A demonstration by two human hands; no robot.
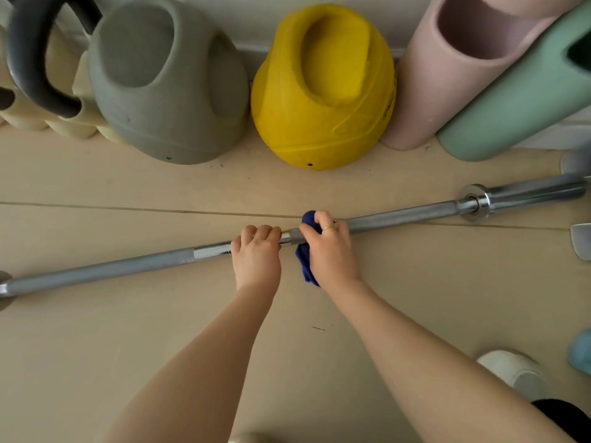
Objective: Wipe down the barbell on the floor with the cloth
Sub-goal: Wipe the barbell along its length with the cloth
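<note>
A long steel barbell (399, 216) lies across the beige floor, rising from lower left to upper right, with a chrome collar and sleeve at its right end. My left hand (256, 255) grips the shaft near its middle, fingers curled over the bar. Just to the right, my right hand (331, 247) holds a dark blue cloth (305, 262) wrapped around the shaft; the cloth bulges above my fingers and hangs below the bar. A gold ring shows on one finger of that hand.
Against the wall stand a grey kettlebell (166, 81), a yellow kettlebell (323, 87), a pink foam roller (454, 68) and a green roller (518, 94). A black handle (28, 55) curves at top left. A white slipper (515, 372) sits at lower right.
</note>
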